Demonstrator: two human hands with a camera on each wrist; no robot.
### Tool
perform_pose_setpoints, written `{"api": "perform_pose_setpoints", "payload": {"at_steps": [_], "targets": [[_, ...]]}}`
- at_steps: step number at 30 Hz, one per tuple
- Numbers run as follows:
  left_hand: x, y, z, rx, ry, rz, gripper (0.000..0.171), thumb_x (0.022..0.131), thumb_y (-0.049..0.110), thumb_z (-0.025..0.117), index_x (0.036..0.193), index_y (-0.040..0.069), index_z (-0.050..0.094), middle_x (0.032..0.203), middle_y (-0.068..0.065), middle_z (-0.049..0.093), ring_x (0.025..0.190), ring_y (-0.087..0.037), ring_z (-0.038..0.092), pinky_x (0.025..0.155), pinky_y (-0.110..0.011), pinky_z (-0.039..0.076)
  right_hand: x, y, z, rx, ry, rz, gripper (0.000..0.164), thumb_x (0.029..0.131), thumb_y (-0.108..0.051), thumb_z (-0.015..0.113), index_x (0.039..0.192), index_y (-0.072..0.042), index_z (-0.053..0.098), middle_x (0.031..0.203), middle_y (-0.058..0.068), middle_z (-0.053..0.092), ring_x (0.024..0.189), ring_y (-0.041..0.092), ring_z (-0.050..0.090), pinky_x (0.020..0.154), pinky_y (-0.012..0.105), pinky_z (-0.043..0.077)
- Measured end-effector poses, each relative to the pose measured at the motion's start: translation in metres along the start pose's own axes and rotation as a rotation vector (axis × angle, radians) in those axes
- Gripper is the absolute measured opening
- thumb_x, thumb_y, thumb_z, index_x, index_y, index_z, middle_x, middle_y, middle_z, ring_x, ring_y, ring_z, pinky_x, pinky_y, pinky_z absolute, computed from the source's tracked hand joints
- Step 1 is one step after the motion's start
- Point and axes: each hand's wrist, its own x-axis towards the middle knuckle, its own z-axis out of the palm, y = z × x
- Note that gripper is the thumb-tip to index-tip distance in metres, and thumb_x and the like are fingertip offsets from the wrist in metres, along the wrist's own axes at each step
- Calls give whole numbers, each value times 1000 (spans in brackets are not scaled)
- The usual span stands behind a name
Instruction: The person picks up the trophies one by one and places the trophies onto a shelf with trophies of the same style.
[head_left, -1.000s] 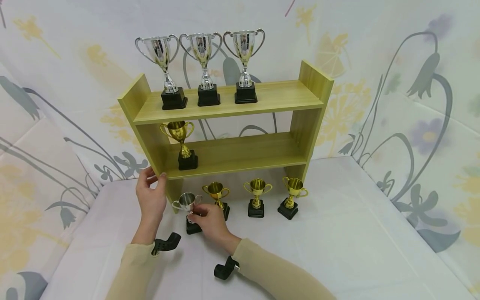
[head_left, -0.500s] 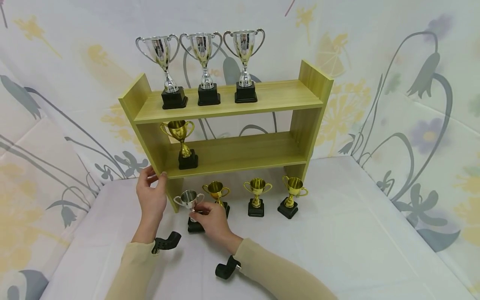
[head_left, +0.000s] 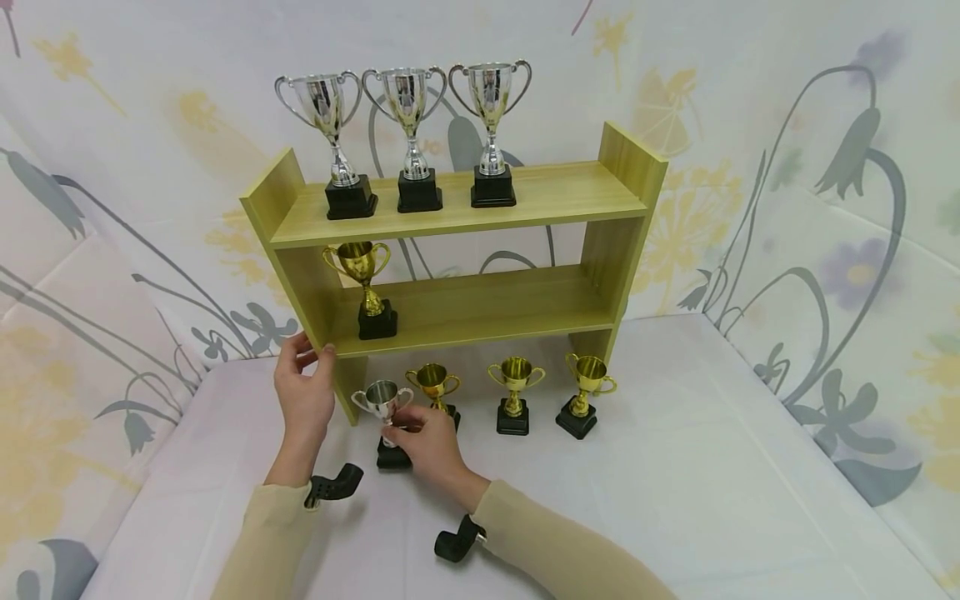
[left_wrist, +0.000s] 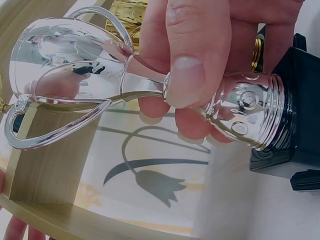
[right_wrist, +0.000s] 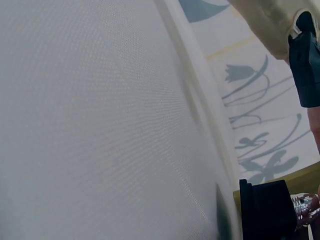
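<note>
My right hand [head_left: 435, 446] pinches a small silver trophy cup [head_left: 382, 402] by its narrow stem, thumb in front. The cup stands upright on a black base [head_left: 393, 454], in front of the shelf's left foot. In the left wrist view the silver cup [left_wrist: 70, 60] fills the upper part, the thumb across its stem. The right wrist view catches only its black base [right_wrist: 267, 210] and some silver stem. My left hand [head_left: 306, 392] grips the left side panel of the wooden shelf [head_left: 480, 312], thumb at the front edge, other fingers partly hidden by the panel.
Three small gold trophies stand on the table: one behind my right hand [head_left: 432, 382], a middle one [head_left: 513, 400] and a tilted-looking right one [head_left: 582, 400]. A gold trophy [head_left: 367, 287] occupies the middle board's left end. Three tall silver trophies [head_left: 411, 133] line the top board.
My right hand and the small silver trophy have shifted slightly to the right over the last second. My left hand keeps its place on the shelf.
</note>
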Motion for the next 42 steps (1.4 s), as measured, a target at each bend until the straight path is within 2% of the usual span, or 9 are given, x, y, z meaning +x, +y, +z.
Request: {"api": "perform_pose_setpoints", "payload": {"at_steps": [9,23,34,35,42], "targets": [[-1,1,0,-6,0,-4,35,98,5,54,131,-7,54,117,-16,53,103,-20,50,75,-12,46,-2,-1,-3,3,-4,4,14,85,-9,78,99,-4,76,94,2,73,90,14,69,76,22,55],[4,-13,2,5,9,-22,35,99,7,54,132,-4,54,118,-13,52,104,-18,49,78,-16,46,-7,-4,-10,-8,-4,-6,15,85,-9,78,99,-3,76,94,5,73,88,15,69,74,21,54],[3,-10,1,12,4,-30,35,100,8,54,133,-3,54,120,-14,52,106,-20,49,81,-20,46,-11,-7,-17,-24,-2,-31,13,85,-9,78,96,-2,75,92,6,73,87,22,70,73,22,54],[5,-14,2,15,5,-31,35,100,8,54,133,-3,54,120,-13,52,107,-19,49,81,-20,46,-12,-8,-18,-27,-4,-30,13,85,-9,78,96,-2,75,92,6,73,87,23,70,74,22,54],[-1,2,0,6,-2,-22,35,99,6,54,132,-5,53,118,-15,52,106,-20,49,80,-19,46,-14,-8,-23,-44,-13,-47,14,85,-11,79,96,-4,75,93,5,73,88,19,69,76,24,54]]}}
